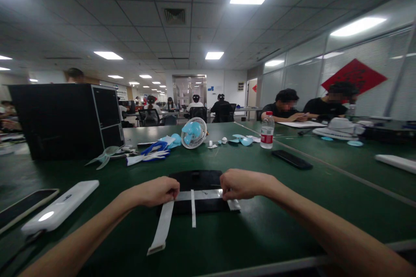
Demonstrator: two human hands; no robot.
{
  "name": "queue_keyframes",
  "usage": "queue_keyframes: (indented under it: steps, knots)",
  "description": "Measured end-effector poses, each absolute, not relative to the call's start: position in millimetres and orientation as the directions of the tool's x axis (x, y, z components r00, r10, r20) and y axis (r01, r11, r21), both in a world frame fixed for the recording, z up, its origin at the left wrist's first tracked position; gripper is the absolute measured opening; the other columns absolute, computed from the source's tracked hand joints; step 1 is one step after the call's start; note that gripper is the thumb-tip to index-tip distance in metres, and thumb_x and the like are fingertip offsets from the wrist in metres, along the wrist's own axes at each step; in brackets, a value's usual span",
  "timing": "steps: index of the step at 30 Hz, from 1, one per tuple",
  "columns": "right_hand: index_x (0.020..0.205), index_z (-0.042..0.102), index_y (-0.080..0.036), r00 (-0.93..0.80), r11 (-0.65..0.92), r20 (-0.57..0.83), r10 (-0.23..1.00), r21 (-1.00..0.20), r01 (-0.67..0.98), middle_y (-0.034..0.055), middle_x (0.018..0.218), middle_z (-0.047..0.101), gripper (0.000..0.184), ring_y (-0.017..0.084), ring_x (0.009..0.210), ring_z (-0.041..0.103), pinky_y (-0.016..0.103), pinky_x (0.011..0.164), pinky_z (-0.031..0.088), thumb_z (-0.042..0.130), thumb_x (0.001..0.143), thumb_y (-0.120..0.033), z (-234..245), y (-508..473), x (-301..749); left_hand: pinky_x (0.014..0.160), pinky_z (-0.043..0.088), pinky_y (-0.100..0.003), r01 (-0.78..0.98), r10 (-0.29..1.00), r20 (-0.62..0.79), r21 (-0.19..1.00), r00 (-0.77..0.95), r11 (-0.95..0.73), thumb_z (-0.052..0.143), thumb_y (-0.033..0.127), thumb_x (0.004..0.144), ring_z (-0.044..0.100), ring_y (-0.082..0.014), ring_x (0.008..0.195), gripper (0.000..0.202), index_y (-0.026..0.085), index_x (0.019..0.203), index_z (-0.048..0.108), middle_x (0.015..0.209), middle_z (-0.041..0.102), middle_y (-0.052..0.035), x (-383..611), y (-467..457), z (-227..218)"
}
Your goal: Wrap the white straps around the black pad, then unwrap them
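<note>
Near the front edge of the green table (292, 225), a flat black pad (198, 179) lies between the person's two hands. A pale grey strip (204, 194) runs sideways across the pad's near part. The left hand (156, 191) has its fingers curled together and pinches the strip's left end; the right hand (242, 184), curled the same way, pinches its right end. From under the left hand a ribbed white band (161, 227) slants down toward the table edge, and a thin white strip (193, 215) crosses the grey strip and points toward the person. Left of the left forearm lie a white power bank (60, 210) and, beside it, a dark phone (24, 207). Farther back stand a black computer case (65, 119), a small blue desk fan (194, 133) and a water bottle (267, 130), with blue and white gloves (151, 153) in front of the case and a second black phone (291, 159) near the bottle. Other people sit at tables behind.
</note>
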State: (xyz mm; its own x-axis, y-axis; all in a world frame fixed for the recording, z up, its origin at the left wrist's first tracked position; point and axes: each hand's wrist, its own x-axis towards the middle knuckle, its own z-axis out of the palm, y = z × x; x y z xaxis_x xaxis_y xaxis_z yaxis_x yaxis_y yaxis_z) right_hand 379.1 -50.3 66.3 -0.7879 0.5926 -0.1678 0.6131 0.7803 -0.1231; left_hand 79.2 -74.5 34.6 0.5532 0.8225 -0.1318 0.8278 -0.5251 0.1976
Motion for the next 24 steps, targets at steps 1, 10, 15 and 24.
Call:
queue_keyframes:
  steps: [1,10,15,24]
  knots:
    - [0.086,0.074,-0.014,-0.787,0.780,-0.169,0.593,-0.121,0.613,0.0044,0.079,0.067,0.025,0.014,0.070,0.059,0.026,0.066,0.041,0.058,0.083,-0.032,67,-50,379,0.073,0.045,-0.027,0.830,0.825,-0.132,0.200,0.550,-0.521,0.048,0.026,0.085,0.057,-0.0166,0.088,0.014,0.023,0.091,0.060,0.100,0.060,-0.0016,79,-75,35]
    - [0.077,0.072,-0.012,-0.772,0.768,-0.182,0.609,-0.108,0.632,0.0026,0.070,0.065,0.026,0.011,0.059,0.054,0.023,0.057,0.038,0.056,0.083,-0.033,69,-52,379,0.073,0.045,-0.027,0.836,0.834,-0.132,0.216,0.536,-0.504,0.049,0.025,0.084,0.057,-0.0166,0.087,0.014,0.023,0.092,0.061,0.100,0.061,-0.0018,79,-75,36]
    - [0.076,0.071,-0.013,-0.767,0.767,-0.197,0.611,-0.096,0.635,0.0010,0.067,0.063,0.026,0.010,0.055,0.051,0.023,0.054,0.036,0.056,0.082,-0.032,70,-47,383,0.074,0.045,-0.028,0.840,0.838,-0.134,0.226,0.528,-0.493,0.050,0.026,0.083,0.057,-0.0168,0.088,0.014,0.023,0.092,0.061,0.100,0.061,-0.0014,78,-76,37]
    - [0.097,0.071,-0.017,-0.750,0.753,0.070,0.658,-0.057,0.655,0.0057,0.094,0.069,0.024,0.016,0.079,0.061,0.024,0.068,0.043,0.054,0.085,-0.028,63,-32,371,0.073,0.044,-0.025,0.834,0.851,-0.057,0.247,0.522,-0.494,0.049,0.030,0.084,0.058,-0.0150,0.084,0.015,0.023,0.090,0.061,0.095,0.064,-0.0001,69,-61,30]
